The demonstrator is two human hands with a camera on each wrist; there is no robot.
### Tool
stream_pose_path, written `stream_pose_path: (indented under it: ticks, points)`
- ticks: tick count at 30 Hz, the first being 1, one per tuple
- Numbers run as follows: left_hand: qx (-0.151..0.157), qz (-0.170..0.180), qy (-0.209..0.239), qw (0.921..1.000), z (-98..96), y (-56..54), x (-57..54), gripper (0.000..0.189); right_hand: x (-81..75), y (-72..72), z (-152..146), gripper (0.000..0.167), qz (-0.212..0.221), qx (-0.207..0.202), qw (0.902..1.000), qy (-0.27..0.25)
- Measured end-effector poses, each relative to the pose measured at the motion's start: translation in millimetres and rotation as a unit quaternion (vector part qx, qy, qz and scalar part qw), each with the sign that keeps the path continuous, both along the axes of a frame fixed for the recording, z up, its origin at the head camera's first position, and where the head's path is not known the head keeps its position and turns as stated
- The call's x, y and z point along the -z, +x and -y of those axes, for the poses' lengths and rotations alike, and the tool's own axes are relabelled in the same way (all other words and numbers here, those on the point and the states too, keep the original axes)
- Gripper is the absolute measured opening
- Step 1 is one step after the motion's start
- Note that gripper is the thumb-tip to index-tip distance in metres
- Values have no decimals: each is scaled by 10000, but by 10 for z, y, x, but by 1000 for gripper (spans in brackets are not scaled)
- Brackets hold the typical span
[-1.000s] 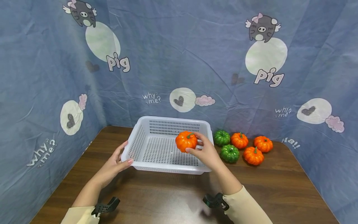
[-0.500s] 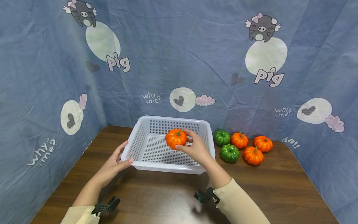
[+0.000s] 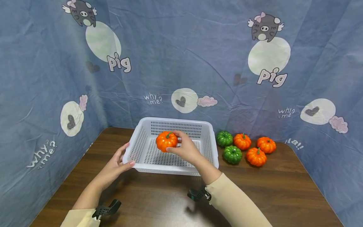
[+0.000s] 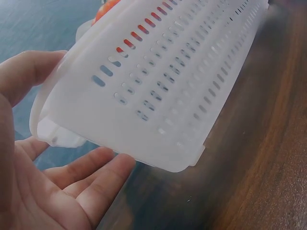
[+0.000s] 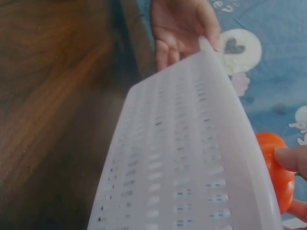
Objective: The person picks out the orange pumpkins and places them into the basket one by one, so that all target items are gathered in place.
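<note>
Nearest, along the bottom of the frame, we see the worktop (image 3: 158,195). Left of centre, our left hand (image 3: 112,167) curves round the near left corner of the white basket (image 3: 170,169), thumb on the near rim, fingers at the left side. The basket's long axis runs left to right across the frame. Near mid-frame, our right hand (image 3: 187,149) holds an orange pumpkin (image 3: 164,142) between thumb and fingers over the basket's slotted floor, its stem tipped up and rightward. Right of the basket sit two green pumpkins (image 3: 232,154) and three loose orange ones (image 3: 256,157). Behind hangs a blue printed cloth (image 3: 198,47).
</note>
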State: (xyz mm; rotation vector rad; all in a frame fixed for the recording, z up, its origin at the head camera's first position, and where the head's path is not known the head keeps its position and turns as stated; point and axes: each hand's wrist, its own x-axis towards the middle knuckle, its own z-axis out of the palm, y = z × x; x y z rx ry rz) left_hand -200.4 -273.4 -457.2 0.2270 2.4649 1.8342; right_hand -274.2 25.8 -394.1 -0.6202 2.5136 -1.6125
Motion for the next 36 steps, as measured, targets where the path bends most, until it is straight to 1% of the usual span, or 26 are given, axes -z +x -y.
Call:
stream_pose_path:
  ticks: [7, 13, 17, 21, 25, 28, 32, 36]
  points:
    - [-5, 24, -10, 10000, 4, -6, 1, 88, 6, -34, 218, 72, -66, -155, 9989, 431]
    - [33, 20, -34, 10000, 4, -7, 3, 89, 40, -57, 352, 72, 97, -271, 9980, 569]
    - [41, 2, -26, 10000, 0, -16, 3, 89, 76, -77, 407, 68, 177, -290, 9966, 750]
    - [66, 0, -1, 10000, 1, -24, 6, 89, 103, -108, 461, 64, 178, -335, 9939, 1036]
    - [176, -4, 86, 9998, -1, -37, 12, 89, 104, -137, 512, 65, 84, -323, 9892, 1428]
    - [192, -10, 113, 9998, -3, -40, 14, 89, 104, -160, 552, 65, -7, -300, 9849, 1705]
    - [126, 29, 48, 9999, 5, -25, 7, 89, 115, -176, 599, 64, 59, -300, 9817, 1879]
    - [88, 79, -28, 9999, 9, -6, 3, 89, 133, -165, 626, 64, 233, -284, 9798, 1965]
